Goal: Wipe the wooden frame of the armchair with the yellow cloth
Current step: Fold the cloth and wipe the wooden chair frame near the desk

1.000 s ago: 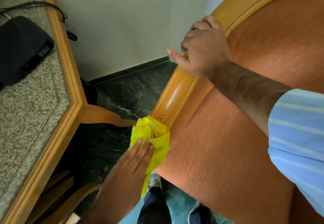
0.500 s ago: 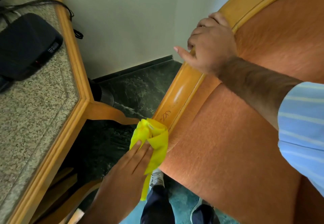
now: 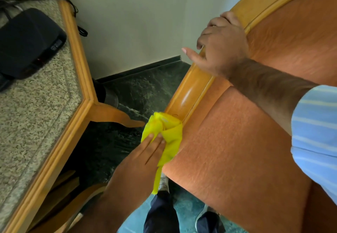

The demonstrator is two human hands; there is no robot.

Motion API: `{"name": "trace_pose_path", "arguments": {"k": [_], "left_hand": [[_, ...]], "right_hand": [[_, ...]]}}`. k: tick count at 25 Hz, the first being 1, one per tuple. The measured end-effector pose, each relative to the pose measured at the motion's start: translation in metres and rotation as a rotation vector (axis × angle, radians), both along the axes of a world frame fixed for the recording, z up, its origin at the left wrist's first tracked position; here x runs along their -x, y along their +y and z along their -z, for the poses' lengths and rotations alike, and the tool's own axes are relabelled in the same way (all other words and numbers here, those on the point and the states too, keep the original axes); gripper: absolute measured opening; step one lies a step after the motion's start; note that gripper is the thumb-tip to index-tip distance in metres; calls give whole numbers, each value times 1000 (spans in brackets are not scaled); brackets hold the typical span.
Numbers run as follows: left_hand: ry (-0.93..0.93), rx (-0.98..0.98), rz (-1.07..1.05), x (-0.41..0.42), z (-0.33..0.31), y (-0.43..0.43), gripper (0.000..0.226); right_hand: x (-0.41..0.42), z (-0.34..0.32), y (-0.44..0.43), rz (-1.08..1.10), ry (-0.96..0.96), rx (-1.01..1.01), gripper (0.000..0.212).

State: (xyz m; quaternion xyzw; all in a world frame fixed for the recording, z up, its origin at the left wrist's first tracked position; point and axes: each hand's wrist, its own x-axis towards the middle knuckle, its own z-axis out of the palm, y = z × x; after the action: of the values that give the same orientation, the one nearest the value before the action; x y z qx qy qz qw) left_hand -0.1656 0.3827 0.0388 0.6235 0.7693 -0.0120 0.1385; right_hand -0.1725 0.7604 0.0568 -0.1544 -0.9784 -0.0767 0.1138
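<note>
The armchair's curved wooden frame (image 3: 189,94) runs from the lower middle up to the top right, edging orange upholstery (image 3: 237,150). A bunched yellow cloth (image 3: 164,128) is pressed against the lower end of that frame, one corner hanging down. My left hand (image 3: 144,159) holds the cloth with its fingers flat on it. Higher up, my right hand (image 3: 220,46) is closed over the frame's rail, thumb sticking out to the left. The frame under both the cloth and the right hand is hidden.
A granite-topped table with a wooden rim (image 3: 73,123) stands close on the left, one leg (image 3: 116,114) reaching toward the cloth. A black device (image 3: 27,41) with cables sits on it. Dark green floor (image 3: 142,86) and a pale wall (image 3: 136,17) lie between; my shoes (image 3: 207,220) below.
The cloth and my left hand have shifted slightly up along the frame and now cover the dark scribble mark that showed before. My right hand keeps its grip on the rail.
</note>
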Motion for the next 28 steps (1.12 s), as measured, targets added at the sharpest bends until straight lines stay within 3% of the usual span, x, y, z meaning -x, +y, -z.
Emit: {"name": "trace_pose_path", "arguments": {"k": [2,6,11,14,16,19,26,28], "left_hand": [[18,-5,29,4,-3,18,62],[-14,-55,-150,9,-3,94,67],[-71,64,-16,4,-10,-6,64],[30,90,72,7,-8,0,62],[86,12,55,10,-2,49,61],[11,-66,-64,8,9,96,67],[-10,-104,-130,4,27,94,69],[-71,-185,-133,7,21,90,79]], "right_hand": [[-2,4,2,17,-2,13,86],[0,7,2,-4,55,-8,87],[0,4,0,-12,30,-7,87],[0,5,2,2,30,8,86],[-1,7,1,-8,33,15,86],[0,7,-1,-5,67,-9,86],[-2,4,-1,16,31,1,83],[-2,-2,-1,-5,33,92,71]]}}
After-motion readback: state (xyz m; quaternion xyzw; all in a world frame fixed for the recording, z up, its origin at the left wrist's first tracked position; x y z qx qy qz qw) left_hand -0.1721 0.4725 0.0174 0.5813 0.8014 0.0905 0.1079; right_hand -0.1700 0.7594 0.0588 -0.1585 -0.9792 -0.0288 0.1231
